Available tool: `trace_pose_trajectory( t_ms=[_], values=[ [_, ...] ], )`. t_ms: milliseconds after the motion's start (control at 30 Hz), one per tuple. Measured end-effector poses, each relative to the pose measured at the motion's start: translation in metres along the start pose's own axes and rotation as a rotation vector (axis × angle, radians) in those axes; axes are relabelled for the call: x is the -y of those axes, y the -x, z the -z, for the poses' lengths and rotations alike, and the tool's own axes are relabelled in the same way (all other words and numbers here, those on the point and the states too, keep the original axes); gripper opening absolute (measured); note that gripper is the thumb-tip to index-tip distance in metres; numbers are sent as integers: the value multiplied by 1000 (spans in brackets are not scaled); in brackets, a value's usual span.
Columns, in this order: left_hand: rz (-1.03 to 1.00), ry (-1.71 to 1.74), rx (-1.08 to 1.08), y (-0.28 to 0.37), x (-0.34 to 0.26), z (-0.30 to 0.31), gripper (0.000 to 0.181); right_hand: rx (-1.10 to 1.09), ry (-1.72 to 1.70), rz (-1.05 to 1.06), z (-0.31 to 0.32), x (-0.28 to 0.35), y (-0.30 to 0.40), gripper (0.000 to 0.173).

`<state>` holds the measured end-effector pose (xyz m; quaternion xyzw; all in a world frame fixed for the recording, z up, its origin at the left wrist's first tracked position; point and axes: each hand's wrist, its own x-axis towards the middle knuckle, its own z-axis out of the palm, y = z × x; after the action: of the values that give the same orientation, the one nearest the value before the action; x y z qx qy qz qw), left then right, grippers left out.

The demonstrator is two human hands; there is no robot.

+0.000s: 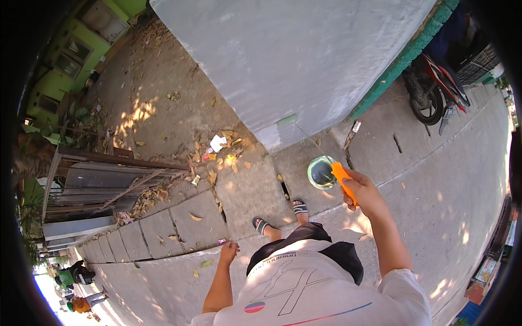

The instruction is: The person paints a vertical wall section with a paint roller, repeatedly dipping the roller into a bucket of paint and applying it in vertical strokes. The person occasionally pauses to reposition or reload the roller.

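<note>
My right hand is closed round the orange handle of a paint roller. Its thin wire frame reaches past a bucket to the roller head, which lies against the low part of a grey-painted wall. The roller head looks pale green. Below the handle stands a round bucket with dark liquid inside and a pale, paint-marked rim. My left hand hangs at my left side with its fingers loosely curled, and I see nothing in it. It is apart from the wall and the bucket.
A green wall edge borders the grey face. Beyond it stands a parked motorcycle. Dry leaves and a crumpled white wrapper lie left of the wall, near a metal gate. Slots cut the concrete by my sandalled feet. Other people are far off at lower left.
</note>
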<state>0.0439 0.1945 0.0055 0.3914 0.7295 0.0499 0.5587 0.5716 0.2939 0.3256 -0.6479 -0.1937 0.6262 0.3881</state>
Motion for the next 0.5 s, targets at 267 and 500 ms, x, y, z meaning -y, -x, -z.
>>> trace_pose_trajectory(
  t_ms=[267, 500],
  values=[
    [78, -23, 32, 2, 6, 0, 37, -3, -65, -53, 2, -42, -79, 44],
    [-17, -1, -14, -2, 5, 1, 38, -2, 23, 6, 2, 4, 4, 45]
  ],
)
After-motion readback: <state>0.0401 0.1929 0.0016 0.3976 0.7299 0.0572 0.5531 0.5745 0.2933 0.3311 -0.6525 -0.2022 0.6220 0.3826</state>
